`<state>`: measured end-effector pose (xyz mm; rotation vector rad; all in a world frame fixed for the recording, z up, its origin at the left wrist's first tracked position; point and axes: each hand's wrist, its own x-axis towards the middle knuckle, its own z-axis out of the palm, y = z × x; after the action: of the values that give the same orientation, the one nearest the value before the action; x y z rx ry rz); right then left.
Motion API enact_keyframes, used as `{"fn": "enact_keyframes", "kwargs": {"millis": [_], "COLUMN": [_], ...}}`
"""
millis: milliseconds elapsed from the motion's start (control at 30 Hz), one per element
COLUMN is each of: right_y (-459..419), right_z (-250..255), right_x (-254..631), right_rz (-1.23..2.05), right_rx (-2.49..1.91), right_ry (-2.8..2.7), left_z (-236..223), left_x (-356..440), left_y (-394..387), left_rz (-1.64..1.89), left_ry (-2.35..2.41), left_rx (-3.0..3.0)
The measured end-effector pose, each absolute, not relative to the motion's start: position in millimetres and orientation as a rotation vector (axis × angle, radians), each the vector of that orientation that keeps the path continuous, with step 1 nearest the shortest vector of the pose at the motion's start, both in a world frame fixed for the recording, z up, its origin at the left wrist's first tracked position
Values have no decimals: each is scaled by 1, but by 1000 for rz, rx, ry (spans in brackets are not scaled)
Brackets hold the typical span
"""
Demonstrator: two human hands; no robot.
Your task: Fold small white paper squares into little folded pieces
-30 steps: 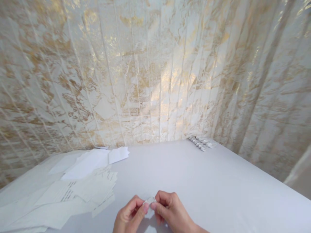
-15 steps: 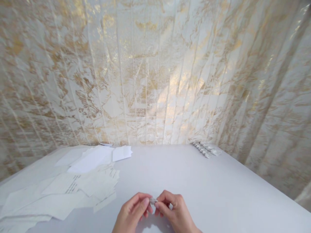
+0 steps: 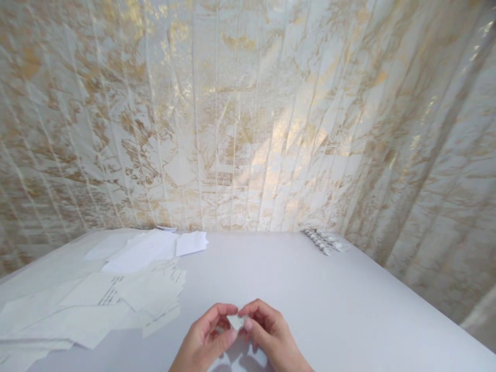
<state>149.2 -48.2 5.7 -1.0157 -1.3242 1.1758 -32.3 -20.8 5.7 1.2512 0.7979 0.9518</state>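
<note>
My left hand (image 3: 205, 341) and my right hand (image 3: 269, 336) meet low in the middle of the view, just above a white table (image 3: 310, 310). Both pinch one small white folded piece (image 3: 237, 322) between thumbs and fingertips. The piece is mostly hidden by my fingers, so I cannot tell exactly what it is. Both hands are closed on it.
A spread of white paper sheets (image 3: 127, 284), some with printed lines, covers the table's left part. A row of small white folded pieces (image 3: 325, 241) lies at the far right by the curtain. A cream and gold curtain (image 3: 248, 113) hangs behind and to the right.
My fingertips have shifted on the small piece, the thumbs and forefingers now arched over it. The view has tilted a little; the hands stay in the same spot.
</note>
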Motion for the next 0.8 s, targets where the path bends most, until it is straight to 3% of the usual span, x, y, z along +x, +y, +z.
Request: {"fn": "enact_keyframes", "kwargs": {"millis": [533,800], "right_y": [-47,-43], "right_z": [4,-19], "right_x": [144,141], "right_rz": [1143,1131], "right_rx": [-1118,-1059], "right_ry": [-1281,-1242], "left_z": [15,20], "left_x": [-30,-28], "left_y": [-25,-33], "left_rz": [858,1022], "left_ry": [809,885], "left_rx": [1326,1356]}}
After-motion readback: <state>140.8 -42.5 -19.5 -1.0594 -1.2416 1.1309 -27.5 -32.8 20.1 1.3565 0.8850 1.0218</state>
